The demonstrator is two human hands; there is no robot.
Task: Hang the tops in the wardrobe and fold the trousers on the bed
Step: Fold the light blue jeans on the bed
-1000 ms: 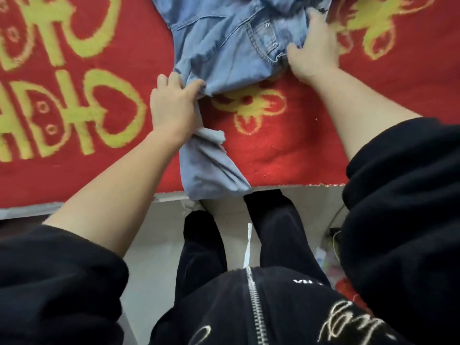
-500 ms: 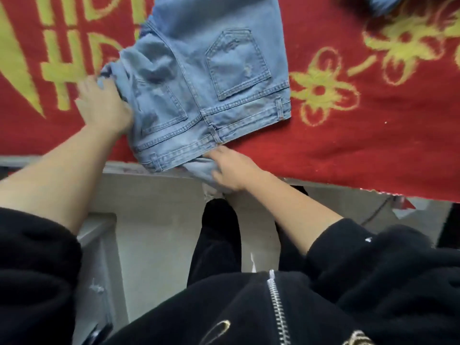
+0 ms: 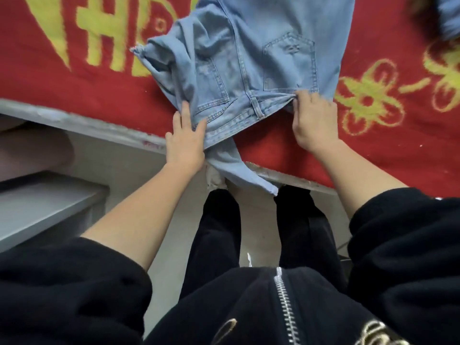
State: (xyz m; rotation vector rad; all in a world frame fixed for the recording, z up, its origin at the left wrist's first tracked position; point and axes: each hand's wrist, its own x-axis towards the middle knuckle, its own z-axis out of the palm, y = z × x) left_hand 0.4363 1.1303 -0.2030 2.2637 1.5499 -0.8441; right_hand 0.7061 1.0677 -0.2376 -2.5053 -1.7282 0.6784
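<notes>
Light blue jeans (image 3: 251, 63) lie back side up on the red bed cover (image 3: 311, 143), waistband toward me, both back pockets showing. My left hand (image 3: 185, 138) grips the waistband at its left end, thumb over the denim. My right hand (image 3: 312, 118) pinches the bunched waistband at its right end. A strip of the denim hangs off the bed's front edge between my hands. The legs run off the top of the view. A frayed hem sticks out at the left.
The red cover carries yellow patterns. The bed's pale front edge (image 3: 82, 123) crosses the view. A grey step or shelf (image 3: 44, 205) sits low at the left. Another blue garment (image 3: 450, 18) peeks in at the top right. My black-trousered legs stand against the bed.
Both hands shifted along the jeans: the left came from the far left side to the waistband's left end, the right moved from under the waistband to its right end. The jeans lie flatter.
</notes>
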